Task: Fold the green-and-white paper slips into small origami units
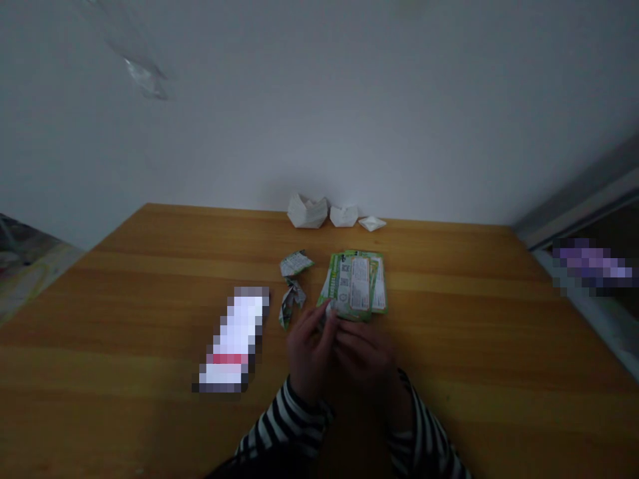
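Observation:
My left hand (pixel 310 352) and my right hand (pixel 367 359) meet low over the table, fingers pinched together. A small pale bit (pixel 329 307) shows at the left thumb and forefinger; its kind is too small to make out. Just beyond the fingertips lies a loose stack of green and white printed paper sheets (pixel 355 283), partly covered by my hands. Left of the stack are two crumpled pieces of the same sort of printed paper, an upper one (pixel 295 263) and a twisted lower one (pixel 289 303).
Against the wall stand three folded white paper shapes, a large one (pixel 307 211), a medium one (pixel 344 215) and a small boat (pixel 372 223). A blurred-out phone (pixel 232 339) lies left of my hands on the wooden table (pixel 474 319).

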The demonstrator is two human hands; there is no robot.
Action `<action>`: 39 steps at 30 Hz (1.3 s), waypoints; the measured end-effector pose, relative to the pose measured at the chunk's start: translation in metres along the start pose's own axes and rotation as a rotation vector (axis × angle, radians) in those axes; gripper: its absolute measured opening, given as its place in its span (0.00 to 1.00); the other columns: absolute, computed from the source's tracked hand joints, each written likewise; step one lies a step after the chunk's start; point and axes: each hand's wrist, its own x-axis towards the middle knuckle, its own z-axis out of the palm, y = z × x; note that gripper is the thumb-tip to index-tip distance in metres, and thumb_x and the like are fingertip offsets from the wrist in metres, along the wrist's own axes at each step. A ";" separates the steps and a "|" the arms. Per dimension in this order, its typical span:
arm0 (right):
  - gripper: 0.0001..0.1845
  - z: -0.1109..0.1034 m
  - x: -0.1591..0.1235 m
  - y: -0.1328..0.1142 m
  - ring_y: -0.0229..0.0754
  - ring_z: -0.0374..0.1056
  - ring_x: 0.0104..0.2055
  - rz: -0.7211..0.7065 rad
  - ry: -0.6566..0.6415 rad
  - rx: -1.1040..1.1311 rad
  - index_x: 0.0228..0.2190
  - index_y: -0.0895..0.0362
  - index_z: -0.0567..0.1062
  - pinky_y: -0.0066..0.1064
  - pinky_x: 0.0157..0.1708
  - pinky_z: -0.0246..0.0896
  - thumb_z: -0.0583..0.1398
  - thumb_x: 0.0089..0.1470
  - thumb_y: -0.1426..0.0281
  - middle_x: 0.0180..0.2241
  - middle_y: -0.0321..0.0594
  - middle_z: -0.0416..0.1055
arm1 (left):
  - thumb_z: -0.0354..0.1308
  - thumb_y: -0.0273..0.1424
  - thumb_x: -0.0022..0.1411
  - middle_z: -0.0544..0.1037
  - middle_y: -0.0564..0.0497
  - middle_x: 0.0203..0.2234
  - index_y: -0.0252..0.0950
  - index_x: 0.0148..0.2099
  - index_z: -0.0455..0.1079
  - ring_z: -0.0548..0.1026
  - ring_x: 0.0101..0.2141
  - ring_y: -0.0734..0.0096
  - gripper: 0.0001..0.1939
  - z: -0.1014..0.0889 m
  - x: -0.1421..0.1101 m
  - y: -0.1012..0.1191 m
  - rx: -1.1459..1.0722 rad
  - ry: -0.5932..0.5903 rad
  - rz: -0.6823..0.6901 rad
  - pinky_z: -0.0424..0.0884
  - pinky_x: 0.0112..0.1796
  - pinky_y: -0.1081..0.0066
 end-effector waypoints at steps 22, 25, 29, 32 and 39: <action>0.20 0.014 0.004 0.007 0.47 0.71 0.50 0.673 0.051 0.758 0.48 0.51 0.74 0.45 0.51 0.65 0.62 0.52 0.63 0.48 0.40 0.75 | 0.53 0.35 0.64 0.76 0.47 0.50 0.40 0.53 0.72 0.73 0.51 0.59 0.17 0.006 -0.006 -0.010 -0.006 -0.161 -0.050 0.65 0.53 0.61; 0.18 0.012 0.003 0.009 0.46 0.70 0.52 0.606 0.077 0.722 0.47 0.51 0.75 0.44 0.53 0.63 0.61 0.54 0.64 0.48 0.39 0.75 | 0.51 0.34 0.64 0.76 0.46 0.50 0.41 0.52 0.72 0.72 0.51 0.58 0.16 0.003 -0.003 -0.010 0.093 -0.179 0.049 0.63 0.53 0.59; 0.17 0.005 0.000 0.010 0.44 0.70 0.52 0.489 0.042 0.412 0.49 0.51 0.74 0.41 0.54 0.63 0.54 0.59 0.67 0.50 0.42 0.73 | 0.50 0.32 0.64 0.78 0.45 0.46 0.40 0.54 0.71 0.74 0.47 0.58 0.18 0.001 0.000 -0.009 0.228 -0.207 0.126 0.64 0.52 0.58; 0.18 0.000 -0.003 0.013 0.45 0.71 0.50 0.418 0.063 0.177 0.49 0.52 0.74 0.40 0.52 0.64 0.53 0.60 0.68 0.48 0.44 0.74 | 0.51 0.32 0.63 0.78 0.43 0.45 0.38 0.56 0.68 0.74 0.46 0.59 0.20 0.002 -0.001 -0.009 0.205 -0.245 0.097 0.66 0.49 0.62; 0.13 -0.012 0.004 0.015 0.43 0.75 0.37 0.604 0.164 0.426 0.40 0.52 0.77 0.32 0.35 0.72 0.57 0.56 0.64 0.36 0.39 0.79 | 0.55 0.37 0.62 0.78 0.52 0.24 0.36 0.56 0.62 0.75 0.24 0.70 0.22 0.004 -0.001 -0.007 -0.141 -0.323 -0.174 0.71 0.27 0.73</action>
